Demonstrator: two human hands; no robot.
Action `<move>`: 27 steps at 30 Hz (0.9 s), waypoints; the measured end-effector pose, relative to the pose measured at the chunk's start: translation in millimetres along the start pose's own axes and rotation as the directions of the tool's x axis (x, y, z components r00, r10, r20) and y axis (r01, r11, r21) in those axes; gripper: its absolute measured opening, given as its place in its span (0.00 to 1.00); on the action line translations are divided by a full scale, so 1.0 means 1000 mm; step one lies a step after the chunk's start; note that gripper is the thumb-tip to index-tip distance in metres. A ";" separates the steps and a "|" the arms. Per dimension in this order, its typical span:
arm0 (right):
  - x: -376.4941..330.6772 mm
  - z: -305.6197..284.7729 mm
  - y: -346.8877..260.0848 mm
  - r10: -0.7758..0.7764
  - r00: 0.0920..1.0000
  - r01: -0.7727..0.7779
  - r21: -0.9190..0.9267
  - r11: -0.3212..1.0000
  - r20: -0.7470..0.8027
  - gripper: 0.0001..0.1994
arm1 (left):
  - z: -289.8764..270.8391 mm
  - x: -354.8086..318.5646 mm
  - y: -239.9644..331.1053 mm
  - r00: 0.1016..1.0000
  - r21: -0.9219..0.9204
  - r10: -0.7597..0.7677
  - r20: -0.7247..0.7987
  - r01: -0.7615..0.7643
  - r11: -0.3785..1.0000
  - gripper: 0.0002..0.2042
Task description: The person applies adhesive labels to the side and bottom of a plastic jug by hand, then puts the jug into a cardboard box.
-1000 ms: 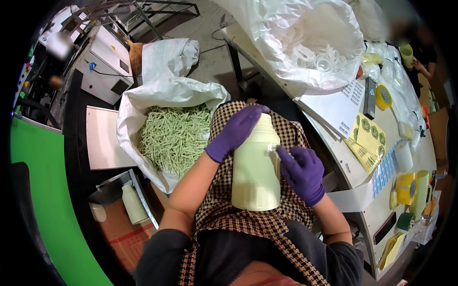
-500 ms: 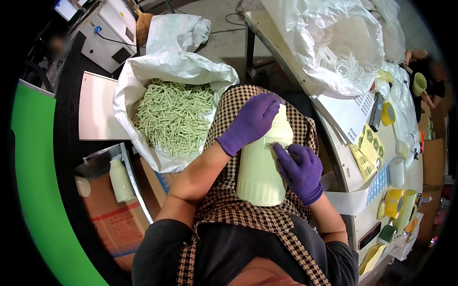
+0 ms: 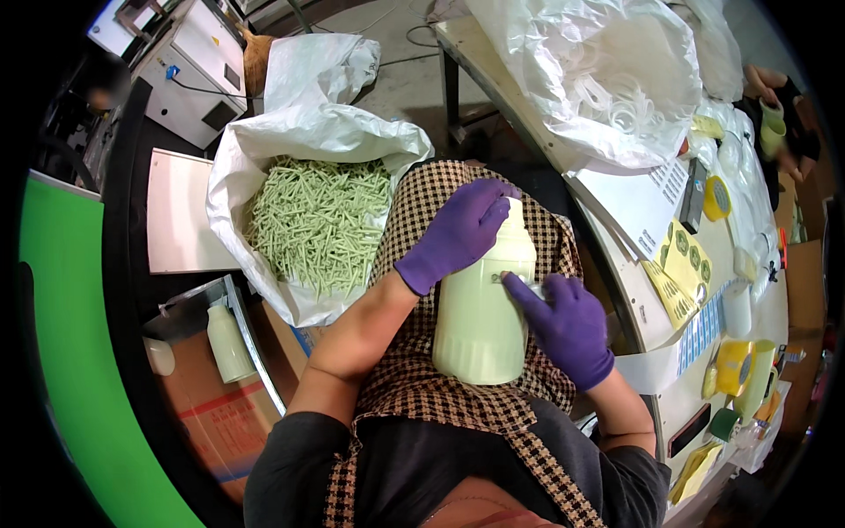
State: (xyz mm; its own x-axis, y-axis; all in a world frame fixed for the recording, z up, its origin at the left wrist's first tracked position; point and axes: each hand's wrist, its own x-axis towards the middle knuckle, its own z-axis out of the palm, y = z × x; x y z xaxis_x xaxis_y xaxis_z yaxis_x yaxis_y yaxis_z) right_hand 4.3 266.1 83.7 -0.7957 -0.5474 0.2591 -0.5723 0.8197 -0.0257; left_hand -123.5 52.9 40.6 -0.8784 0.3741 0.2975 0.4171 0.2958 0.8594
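A pale green, bottle-shaped plastic flask body (image 3: 478, 339) leans on my lap, over a brown-and-black checked apron. My purple-gloved left hand (image 3: 464, 231) is closed around its narrow top, hiding part of the neck. Just below the shoulder of the flask sits a small dark mark, seemingly a sticker (image 3: 497, 277). The index finger of my right hand (image 3: 568, 326), in a purple glove too, is stretched out with its tip at the mark's right edge. The other fingers are loosely bent and grip nothing visible.
Left of my knees stands a white sack (image 3: 238, 251) full of thin light green sticks (image 3: 321, 220). Another pale flask body (image 3: 227, 343) lies in a box at the left. The right-hand table holds yellow sticker sheets (image 3: 685, 273), a phone (image 3: 688, 430) and a bag of clear rings (image 3: 607, 106).
My right hand has drawn slightly right and down, its index finger straighter at the mark. My left hand keeps its hold on the flask. The view has shifted a little.
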 end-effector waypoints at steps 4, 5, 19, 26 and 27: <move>-0.047 0.004 0.071 0.385 0.921 -0.388 -0.222 0.894 -0.059 0.30 | -0.010 -0.001 0.006 0.999 -0.108 -0.024 0.024 0.026 0.994 0.12; -0.069 0.010 0.103 0.468 0.873 -0.488 -0.240 0.839 -0.137 0.29 | -0.012 -0.002 0.007 0.998 -0.147 -0.057 0.029 0.061 0.987 0.12; -0.029 0.015 -0.026 0.106 0.981 -0.172 0.462 0.870 0.164 0.44 | -0.021 -0.065 -0.036 0.904 -0.429 -0.048 -0.426 -0.155 0.890 0.15; -0.034 0.034 -0.050 0.321 0.937 -0.345 0.500 0.794 0.137 0.52 | -0.164 -0.361 -0.120 0.187 -0.234 -0.305 -0.934 0.326 0.916 0.14; -0.027 0.023 -0.044 0.332 0.939 -0.320 0.582 0.748 0.089 0.50 | -0.184 -0.430 -0.142 0.017 -0.199 -0.243 -0.970 0.520 0.831 0.19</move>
State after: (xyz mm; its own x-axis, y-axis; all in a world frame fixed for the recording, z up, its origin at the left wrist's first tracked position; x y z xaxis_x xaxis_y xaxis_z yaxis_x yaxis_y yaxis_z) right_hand 46.2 240.5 55.6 -0.9549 -0.2566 0.1491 -0.2890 0.6894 -0.6643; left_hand 152.5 -311.7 -132.7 -0.3424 -0.9181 0.1997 -0.1565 0.2653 0.9514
